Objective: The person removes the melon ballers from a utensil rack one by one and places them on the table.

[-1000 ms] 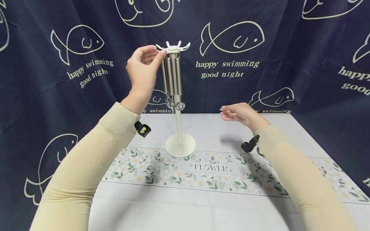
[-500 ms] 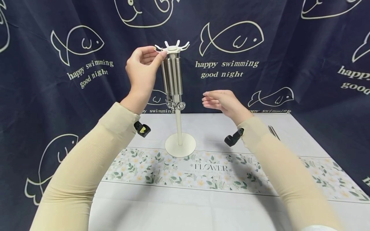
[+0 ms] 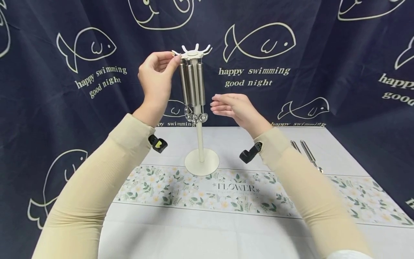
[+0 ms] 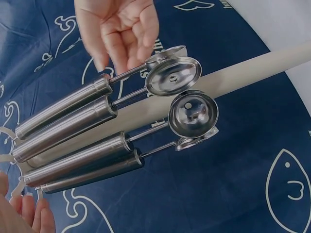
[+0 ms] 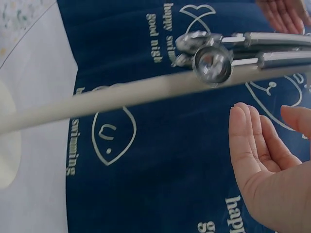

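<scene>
A cream-white stand with a pole and a ring of upturned hooks holds several steel melon ballers, hanging handle-up with their scoops lowest. At the ring's left side my left hand pinches a hook between thumb and fingers, beside the nearest handle top. Round scoops with a small central hole show close up in the left wrist view. To the right of the hanging tools, my right hand is raised with fingers extended and holds nothing; in the right wrist view its palm faces up beside the pole.
The stand's round base sits on a white table, partly over a floral strip. Two steel tools lie behind my right forearm. A dark blue fish-print curtain hangs behind and at both sides.
My right hand has moved left and up toward the stand, uncovering the tools on the table. The hook ring has turned slightly, and my left hand has shifted a little left with it.
</scene>
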The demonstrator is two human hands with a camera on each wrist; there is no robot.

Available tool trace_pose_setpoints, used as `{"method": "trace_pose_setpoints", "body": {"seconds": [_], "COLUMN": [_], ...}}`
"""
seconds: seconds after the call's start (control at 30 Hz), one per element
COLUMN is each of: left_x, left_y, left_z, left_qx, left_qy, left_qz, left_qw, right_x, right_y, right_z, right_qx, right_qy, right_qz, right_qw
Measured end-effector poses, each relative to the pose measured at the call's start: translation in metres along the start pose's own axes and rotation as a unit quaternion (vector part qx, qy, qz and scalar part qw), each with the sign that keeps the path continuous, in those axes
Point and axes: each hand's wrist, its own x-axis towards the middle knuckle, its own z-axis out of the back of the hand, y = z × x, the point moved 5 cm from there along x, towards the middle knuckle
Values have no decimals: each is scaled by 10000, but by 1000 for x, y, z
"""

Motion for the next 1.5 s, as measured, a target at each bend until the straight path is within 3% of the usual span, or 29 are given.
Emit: {"method": "trace_pose_setpoints", "body": {"seconds": [0.2, 0.57, 1.03, 1.2, 1.5], "left_x": [4, 11, 12, 17, 19], "left_y": [3, 8, 12, 17, 24], "left_z": [-2, -3, -6, -6, -6], "left_qx": [-342, -1125, -1094, -1385, -1518], "left_qy": [-60, 138, 734, 935, 1319], "left_qz": [184, 164, 391, 554, 829], "left_qw": [9992, 9934, 9905, 9844, 9761], "right_x": [-1, -4, -4, -6, -10], "right_y": [5, 2, 0, -1, -1], "right_z": [-14, -30, -37, -38, -40], "right_qx": [107, 382, 84, 176, 195], "right_qy": [289, 594, 1056, 1305, 1483], "right_qz": [154, 160, 373, 425, 506], "right_qw": [9994, 9974, 9937, 9904, 9875]}}
